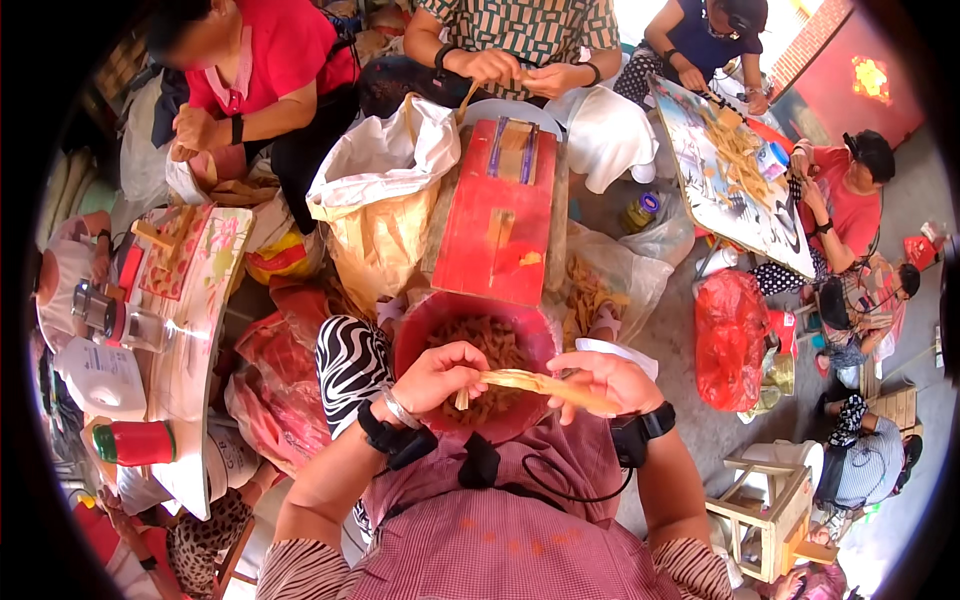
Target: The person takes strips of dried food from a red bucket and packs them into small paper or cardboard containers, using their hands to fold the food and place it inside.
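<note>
A pale yellow, fibrous-looking strip stretches between my two hands above a red tub. My left hand pinches one end between thumb and fingers, and a short piece hangs below it. The other end lies along the fingers of my right hand, which holds it loosely. Many brownish-yellow strips lie in the tub, partly hidden by my hands. Just beyond, a red board bears a small wooden fixture with purple edges and a wooden block.
A white-lined sack stands left of the board; a clear plastic bag with strips lies right. A low table holds a jug and a red jar. Several people sit around, some at a strip-covered table.
</note>
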Available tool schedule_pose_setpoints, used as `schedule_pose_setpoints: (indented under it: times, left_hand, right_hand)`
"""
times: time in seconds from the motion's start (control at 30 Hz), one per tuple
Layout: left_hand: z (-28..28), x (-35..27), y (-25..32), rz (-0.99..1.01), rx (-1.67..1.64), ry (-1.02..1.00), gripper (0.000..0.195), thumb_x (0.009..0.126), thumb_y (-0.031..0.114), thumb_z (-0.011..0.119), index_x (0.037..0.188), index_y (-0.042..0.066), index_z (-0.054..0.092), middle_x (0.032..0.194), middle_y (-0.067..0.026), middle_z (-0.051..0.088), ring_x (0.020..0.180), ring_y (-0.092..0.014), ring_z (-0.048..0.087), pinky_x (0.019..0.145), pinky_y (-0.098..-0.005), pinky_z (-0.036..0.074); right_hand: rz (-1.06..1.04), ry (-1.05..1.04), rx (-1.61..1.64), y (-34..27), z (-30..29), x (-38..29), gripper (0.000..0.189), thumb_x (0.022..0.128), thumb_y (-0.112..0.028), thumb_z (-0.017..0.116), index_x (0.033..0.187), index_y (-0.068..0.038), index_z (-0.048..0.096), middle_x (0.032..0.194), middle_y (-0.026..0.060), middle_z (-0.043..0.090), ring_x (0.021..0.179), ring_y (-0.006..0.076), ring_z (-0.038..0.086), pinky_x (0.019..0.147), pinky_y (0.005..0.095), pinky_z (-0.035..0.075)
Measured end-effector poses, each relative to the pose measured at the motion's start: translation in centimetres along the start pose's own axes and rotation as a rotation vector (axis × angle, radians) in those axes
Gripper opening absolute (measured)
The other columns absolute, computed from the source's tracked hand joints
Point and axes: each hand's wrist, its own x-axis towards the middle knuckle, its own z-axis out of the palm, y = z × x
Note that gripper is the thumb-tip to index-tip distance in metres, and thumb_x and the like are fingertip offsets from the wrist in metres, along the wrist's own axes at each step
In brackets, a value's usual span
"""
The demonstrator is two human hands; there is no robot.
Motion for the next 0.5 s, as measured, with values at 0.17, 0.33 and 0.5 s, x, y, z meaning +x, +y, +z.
schedule_pose_setpoints:
  times: [0.17,0.33,0.5]
  left_hand:
    - [2.0,0.1,-2.9,0.201,-0.249,0.031,0.011,0.085,-0.003,0.050,0.095,0.004,0.051,0.088,-0.0046,0.059,0.079,-0.012,0.060,0.068,-0.0247,0.049]
    - [3.6,-0.5,-3.7,0.202,0.104,0.023,0.018,0.082,0.006,0.059,0.099,0.003,0.054,0.094,-0.0042,0.058,0.086,-0.014,0.058,0.070,-0.0261,0.047]
    - [3.7,-0.7,-0.5,0.746,1.041,0.501,0.035,0.068,0.007,0.068,0.102,0.007,0.059,0.101,-0.0102,0.052,0.088,-0.025,0.055,0.064,-0.0305,0.049]
  right_hand:
    - [-0.298,0.126,0.246,2.8,-0.8,1.7,0.039,0.085,-0.008,0.047,0.123,-0.001,0.043,0.096,0.0113,0.060,0.074,0.0175,0.059,0.045,0.0201,0.038]
    - [-0.184,0.263,-0.109,3.8,1.9,3.8,0.025,0.090,-0.019,0.050,0.108,-0.002,0.054,0.087,0.0012,0.057,0.072,0.0088,0.054,0.055,0.0193,0.041]
    - [-0.039,0.067,-0.694,3.2,2.8,4.2,0.023,0.093,-0.023,0.047,0.092,-0.003,0.059,0.079,-0.0001,0.058,0.069,0.0070,0.052,0.060,0.0227,0.043]
